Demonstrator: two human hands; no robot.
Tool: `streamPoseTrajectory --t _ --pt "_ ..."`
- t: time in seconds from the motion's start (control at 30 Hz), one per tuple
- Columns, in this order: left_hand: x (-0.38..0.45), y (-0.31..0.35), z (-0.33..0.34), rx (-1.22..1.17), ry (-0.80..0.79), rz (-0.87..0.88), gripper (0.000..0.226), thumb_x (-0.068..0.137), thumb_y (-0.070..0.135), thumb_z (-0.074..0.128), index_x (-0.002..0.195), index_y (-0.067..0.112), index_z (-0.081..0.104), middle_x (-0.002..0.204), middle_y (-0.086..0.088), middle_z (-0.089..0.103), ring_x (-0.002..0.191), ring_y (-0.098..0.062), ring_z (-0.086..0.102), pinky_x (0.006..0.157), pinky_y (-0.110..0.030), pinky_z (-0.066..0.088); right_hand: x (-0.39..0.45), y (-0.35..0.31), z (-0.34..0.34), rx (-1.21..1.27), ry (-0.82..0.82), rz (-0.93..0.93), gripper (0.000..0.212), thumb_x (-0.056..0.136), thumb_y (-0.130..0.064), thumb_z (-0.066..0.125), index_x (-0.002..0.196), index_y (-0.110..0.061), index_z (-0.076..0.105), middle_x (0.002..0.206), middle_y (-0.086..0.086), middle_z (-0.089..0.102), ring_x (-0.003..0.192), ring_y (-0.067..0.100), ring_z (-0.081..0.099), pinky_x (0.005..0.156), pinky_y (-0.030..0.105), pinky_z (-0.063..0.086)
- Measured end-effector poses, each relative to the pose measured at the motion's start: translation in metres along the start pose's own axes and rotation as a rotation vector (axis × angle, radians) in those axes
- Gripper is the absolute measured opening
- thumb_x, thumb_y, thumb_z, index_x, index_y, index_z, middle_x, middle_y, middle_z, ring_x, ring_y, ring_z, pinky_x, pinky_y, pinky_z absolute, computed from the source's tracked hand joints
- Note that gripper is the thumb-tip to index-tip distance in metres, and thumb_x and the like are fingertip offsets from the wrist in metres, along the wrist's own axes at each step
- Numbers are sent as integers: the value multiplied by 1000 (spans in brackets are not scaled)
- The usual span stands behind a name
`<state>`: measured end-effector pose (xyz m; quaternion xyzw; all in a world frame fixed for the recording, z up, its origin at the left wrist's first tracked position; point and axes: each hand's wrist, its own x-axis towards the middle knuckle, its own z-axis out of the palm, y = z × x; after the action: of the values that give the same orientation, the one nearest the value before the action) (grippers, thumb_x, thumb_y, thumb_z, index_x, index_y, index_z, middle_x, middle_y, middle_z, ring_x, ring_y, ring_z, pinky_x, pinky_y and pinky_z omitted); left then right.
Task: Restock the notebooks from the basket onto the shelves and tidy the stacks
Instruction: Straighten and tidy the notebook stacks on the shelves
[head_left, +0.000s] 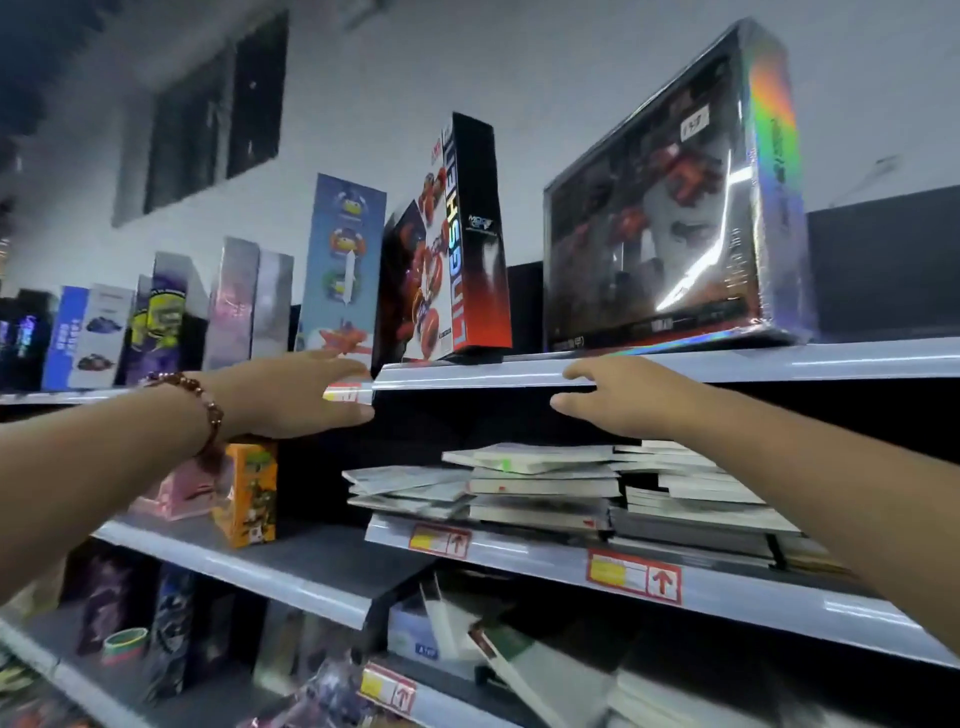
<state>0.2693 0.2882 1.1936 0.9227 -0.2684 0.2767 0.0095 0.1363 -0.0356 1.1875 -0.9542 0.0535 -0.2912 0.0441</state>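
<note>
The notebooks (550, 483) lie in uneven flat stacks on the middle shelf (519, 558), close to its front edge, and some covers stick out over the edge at the left side of the pile. This is the main risk, in my judgement: if a hand pushes the pile from one side only, the loose top notebooks can slide and fall down to the lower shelf, where other books already lean crooked. The orange box (247, 493) stands near the left end of the same shelf level and could be knocked by the left forearm. The basket is not in view. The left hand (296, 395) reaches forward with the fingers straight and together, near the front edge of the top shelf (467, 374), and it holds nothing; I cannot tell if the fingertips touch the edge. The right hand (618, 400) is also empty, fingers stretched and a little apart, just under that same edge and above the notebooks, not touching them.
</note>
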Motion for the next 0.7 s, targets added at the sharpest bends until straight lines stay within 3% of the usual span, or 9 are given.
streamPoseTrajectory --t 0.07,0.13,0.3,0.47,0.6,0.7 --pt "12 -8 17 5 -7 7 91 78 88 34 155 41 23 164 4 22 146 -23 31 120 -40 24 16 -7 13 -46 -8 -4 61 95 -58 50 147 -26 44 152 -2 45 136 21 45 109 36 37" --pt "22 -13 42 -29 -27 25 78 90 71 45 156 35 24 162 5 26 146 -20 31 118 -35 24 31 -12 32 -66 -27 -19 61 96 -58 50 147 -25 44 152 -3 45 136 21 43 109 36 37" --pt "51 -25 116 -45 -146 21 80 87 73 46 155 38 21 165 1 17 148 -22 28 118 -35 23 50 -29 82 -107 -31 -123 62 96 -56 51 149 -24 42 154 -1 42 138 22 42 112 36 36" --pt "77 -43 179 -107 -197 31 84 84 73 54 155 38 23 165 1 18 150 -20 23 118 -33 22 45 -81 135 -83 3 -353 52 94 -50 55 142 -31 49 142 -5 50 129 22 50 105 42 44" --pt "102 -59 218 -169 -181 68 76 88 68 54 153 38 30 163 3 23 150 -15 21 116 -29 22 55 -105 187 -165 -58 -410 39 93 -47 53 126 -26 58 123 1 58 113 27 57 91 41 50" --pt "121 -74 236 -185 -167 88 76 84 73 49 151 42 32 163 0 23 148 -19 27 117 -29 21 67 -110 216 -315 82 -445 24 94 -38 50 108 -20 58 112 2 59 107 26 54 84 37 41"
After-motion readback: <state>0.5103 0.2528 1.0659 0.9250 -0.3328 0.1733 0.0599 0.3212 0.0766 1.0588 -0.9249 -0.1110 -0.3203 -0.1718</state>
